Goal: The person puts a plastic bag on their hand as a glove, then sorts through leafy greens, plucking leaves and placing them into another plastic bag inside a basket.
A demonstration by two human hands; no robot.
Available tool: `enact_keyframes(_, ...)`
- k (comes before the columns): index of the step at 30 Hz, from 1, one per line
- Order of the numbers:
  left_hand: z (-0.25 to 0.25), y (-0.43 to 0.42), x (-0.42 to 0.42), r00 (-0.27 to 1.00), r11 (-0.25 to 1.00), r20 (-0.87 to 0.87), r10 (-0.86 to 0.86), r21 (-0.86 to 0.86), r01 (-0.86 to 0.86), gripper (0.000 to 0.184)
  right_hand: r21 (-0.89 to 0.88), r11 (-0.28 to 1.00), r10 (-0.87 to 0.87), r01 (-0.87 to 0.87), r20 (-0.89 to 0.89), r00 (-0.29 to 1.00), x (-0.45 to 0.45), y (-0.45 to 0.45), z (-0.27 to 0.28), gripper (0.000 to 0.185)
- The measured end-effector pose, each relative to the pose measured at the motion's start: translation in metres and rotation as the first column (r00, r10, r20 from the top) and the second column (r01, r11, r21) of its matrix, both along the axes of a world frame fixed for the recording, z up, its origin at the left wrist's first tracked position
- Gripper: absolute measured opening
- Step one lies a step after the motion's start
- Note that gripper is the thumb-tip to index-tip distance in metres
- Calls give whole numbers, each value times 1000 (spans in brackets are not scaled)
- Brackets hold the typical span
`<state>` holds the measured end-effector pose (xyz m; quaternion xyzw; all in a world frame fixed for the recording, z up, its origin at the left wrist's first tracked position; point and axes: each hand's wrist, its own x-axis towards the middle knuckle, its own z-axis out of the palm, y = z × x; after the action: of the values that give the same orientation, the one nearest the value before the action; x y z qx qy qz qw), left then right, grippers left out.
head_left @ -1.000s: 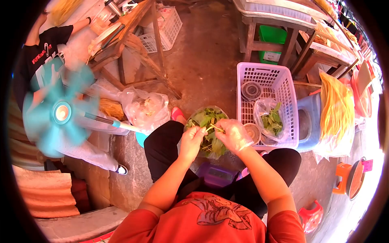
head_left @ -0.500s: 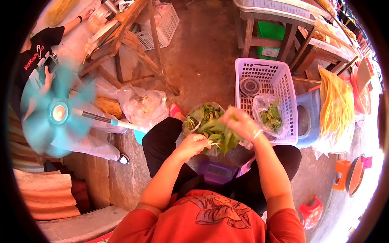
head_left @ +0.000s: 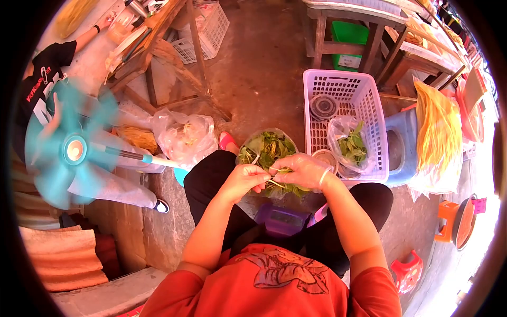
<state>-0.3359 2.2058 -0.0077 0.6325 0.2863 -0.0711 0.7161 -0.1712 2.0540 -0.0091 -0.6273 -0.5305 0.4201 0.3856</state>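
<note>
Between my knees is a clear bag of green leaves [head_left: 269, 146], just beyond my hands. My left hand [head_left: 246, 181] is closed, its fingertips pinching pale stems [head_left: 275, 183]. Close beside it on the right, my right hand [head_left: 302, 172] wears a clear glove and is closed on leafy greens whose leaves show below its fingers. The two hands almost meet at the stems. A smaller clear bag of leaves [head_left: 352, 148] sits in a lilac basket [head_left: 384, 140] to the right.
A teal fan [head_left: 75, 149] spins at the left, in front of a person in a black shirt [head_left: 53, 55]. A clear plastic bag [head_left: 187, 138] lies near my pink shoe. Wooden tables, a blue stool [head_left: 405, 140], yellow strips [head_left: 438, 132] and a red stool [head_left: 406, 272] are around.
My right hand has come back beside my left hand with the greens, after lifting them to the right. The view has shifted slightly. The other person's arm has moved behind the fan.
</note>
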Motion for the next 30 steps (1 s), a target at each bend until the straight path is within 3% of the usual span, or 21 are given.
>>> enact_keyframes(3,-3,-4,5,1000,996,-6,-14,94,14,13,80,994,-94,76,261,961,-6,0,8,18)
enact_keyframes(6,-11,-7,11,999,994,24,46,100,-48,13,279,943,-291,183,415,862,-14,3,-4,17)
enact_keyframes(7,-10,-7,12,997,994,42,72,84,-75,13,242,942,-331,233,551,766,-10,6,-11,16)
enact_keyframes(9,-4,-7,14,990,991,76,118,53,-122,12,208,870,-483,447,544,687,3,1,-13,14)
enact_keyframes(11,-14,10,13,942,951,170,290,60,-304,10,286,754,-657,591,334,676,17,-4,-13,11)
enact_keyframes(14,-36,71,4,693,729,293,658,-19,-684,5,185,600,-789,778,-25,614,36,-9,-34,10)
enact_keyframes(15,-48,103,-3,621,667,363,695,-2,-745,4,168,554,-811,816,-114,574,40,-12,-40,10)
enact_keyframes(16,-66,145,-14,600,580,386,701,183,-794,3,186,532,-797,826,-220,563,42,-14,-42,9)
enact_keyframes(18,-98,225,-36,512,537,466,722,90,-839,9,117,541,-785,833,-285,550,41,-16,-32,8)
enact_keyframes(21,-79,234,-22,224,184,250,942,173,-968,23,71,543,-790,837,-297,537,41,-17,-32,8)
enact_keyframes(24,-100,221,-14,456,372,288,842,303,-877,29,49,501,-806,864,-338,486,49,-15,-42,8)
enact_keyframes(25,-107,202,-13,614,504,367,699,356,-787,28,30,481,-800,876,-393,453,52,-15,-41,8)
enact_keyframes(26,-119,176,-2,636,488,495,592,408,-772,22,10,464,-791,886,-445,419,55,-14,-40,8)
enact_keyframes(27,-117,139,7,684,525,514,518,439,-729,17,-16,452,-794,892,-464,394,57,-15,-37,7)
enact_keyframes(30,-118,20,18,902,728,329,280,540,-423,6,-103,441,-806,891,-483,343,59,-14,-27,6)
